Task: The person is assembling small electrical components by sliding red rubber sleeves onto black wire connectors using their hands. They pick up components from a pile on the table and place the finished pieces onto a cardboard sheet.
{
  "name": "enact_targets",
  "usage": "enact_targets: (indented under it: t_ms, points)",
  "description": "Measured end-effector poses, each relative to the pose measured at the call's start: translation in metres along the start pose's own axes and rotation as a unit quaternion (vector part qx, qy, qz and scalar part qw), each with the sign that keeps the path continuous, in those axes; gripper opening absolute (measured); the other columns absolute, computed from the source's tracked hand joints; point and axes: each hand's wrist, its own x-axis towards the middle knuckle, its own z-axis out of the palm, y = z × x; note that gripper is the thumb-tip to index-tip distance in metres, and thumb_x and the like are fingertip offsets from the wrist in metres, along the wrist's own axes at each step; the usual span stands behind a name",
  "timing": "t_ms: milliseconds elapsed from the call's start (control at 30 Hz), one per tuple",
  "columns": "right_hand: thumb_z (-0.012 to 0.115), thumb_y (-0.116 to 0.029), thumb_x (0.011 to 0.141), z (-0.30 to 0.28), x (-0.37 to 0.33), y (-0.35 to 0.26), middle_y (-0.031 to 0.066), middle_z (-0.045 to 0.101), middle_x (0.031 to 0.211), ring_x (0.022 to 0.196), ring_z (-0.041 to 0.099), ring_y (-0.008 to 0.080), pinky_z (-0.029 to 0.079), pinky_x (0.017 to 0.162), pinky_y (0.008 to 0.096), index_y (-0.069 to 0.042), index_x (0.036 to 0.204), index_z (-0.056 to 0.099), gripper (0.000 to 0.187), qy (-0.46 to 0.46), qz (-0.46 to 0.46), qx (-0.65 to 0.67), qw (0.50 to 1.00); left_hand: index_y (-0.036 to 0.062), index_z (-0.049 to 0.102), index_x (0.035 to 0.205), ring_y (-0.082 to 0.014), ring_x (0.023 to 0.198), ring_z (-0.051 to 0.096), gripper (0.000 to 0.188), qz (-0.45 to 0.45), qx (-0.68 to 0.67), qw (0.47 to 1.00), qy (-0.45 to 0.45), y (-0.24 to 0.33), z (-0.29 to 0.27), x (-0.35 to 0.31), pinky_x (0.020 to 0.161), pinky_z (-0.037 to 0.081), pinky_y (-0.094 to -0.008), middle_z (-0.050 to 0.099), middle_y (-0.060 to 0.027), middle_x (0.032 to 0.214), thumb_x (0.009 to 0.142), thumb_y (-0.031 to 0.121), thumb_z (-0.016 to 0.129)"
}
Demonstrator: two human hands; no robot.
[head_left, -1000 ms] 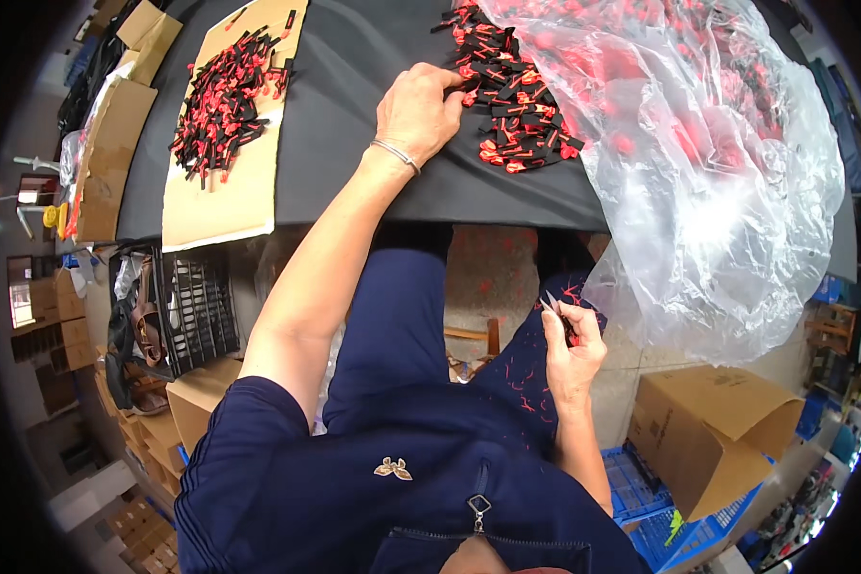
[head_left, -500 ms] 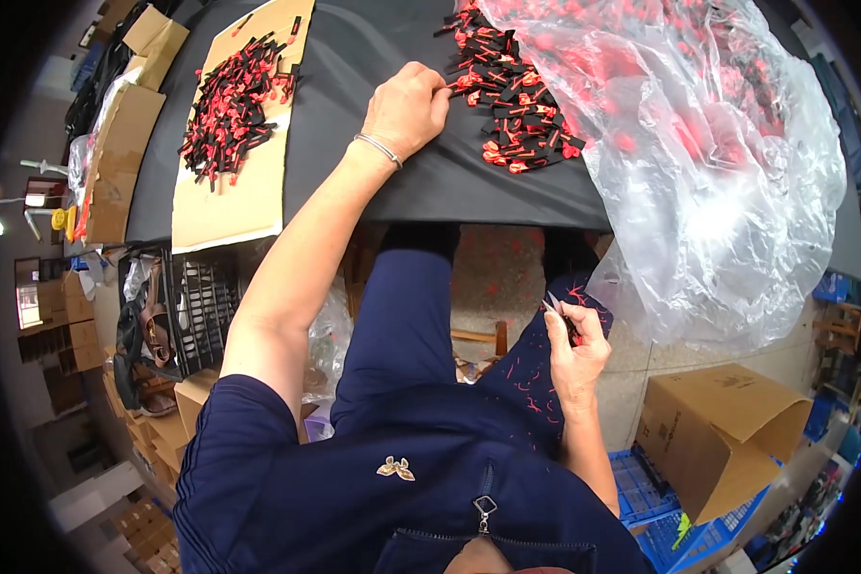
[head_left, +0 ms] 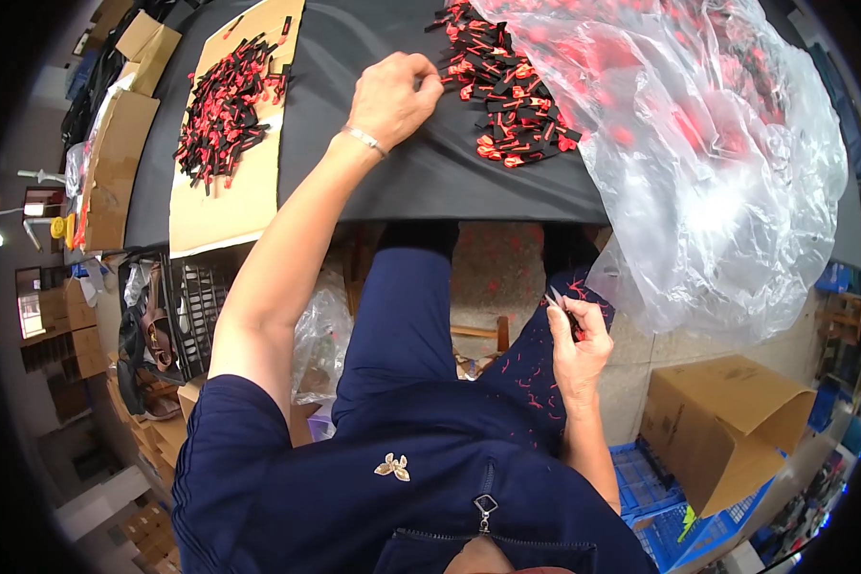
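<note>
My left hand [head_left: 392,99] is over the dark table, thumb and forefinger pinched together at the left edge of a pile of small black-and-red strip pieces [head_left: 507,100]. What sits between those fingertips, if anything, is too small to make out. Low above my right thigh, my right hand [head_left: 584,356] grips small thread snips [head_left: 554,299], their pointed metal tips sticking out past the thumb. A second heap of the same black-and-red pieces [head_left: 222,120] lies on a flat cardboard sheet [head_left: 222,222] on the left.
A large clear plastic bag [head_left: 727,191] with more red and black pieces hangs over the table's right side. Lower right, an open cardboard box [head_left: 713,421] stands on a blue crate [head_left: 649,488]. A black crate [head_left: 201,306] is below left. Red thread scraps [head_left: 536,387] dot my trouser leg.
My left hand has drawn back slightly to the left from the pile's edge, fingers still pinched. My right hand keeps its hold on the snips, nearly in the same place.
</note>
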Motion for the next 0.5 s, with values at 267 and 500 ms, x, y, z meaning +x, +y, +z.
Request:
enact_targets:
  t_ms: [267,500]
  points:
    - [0.068,-0.004,0.082,-0.006,0.003,-0.006,0.0026,0.064,0.079,0.069,0.053,0.0034,0.044,0.063,0.0177,0.003,0.092,0.060,0.014,0.025,0.009,0.064,0.998,0.0052,0.064,0.088,-0.0037,0.061,0.056,0.019,-0.395,-0.528,0.719,-0.220,0.068,-0.042,-0.055,0.056,0.046,-0.0174,0.065,-0.0010,0.079,0.088,0.024,0.063]
    - [0.072,-0.003,0.079,0.003,0.004,-0.041,0.0042,0.064,0.079,0.069,0.057,0.0056,0.047,0.061,0.0187,0.003,0.094,0.061,0.020,0.028,-0.083,0.078,0.993,0.0027,0.064,0.091,-0.0051,0.062,0.059,0.016,-0.391,-0.618,0.623,-0.277,0.116,-0.053,-0.105,0.058,0.049,-0.0179,0.066,-0.0032,0.080,0.085,0.018,0.064]
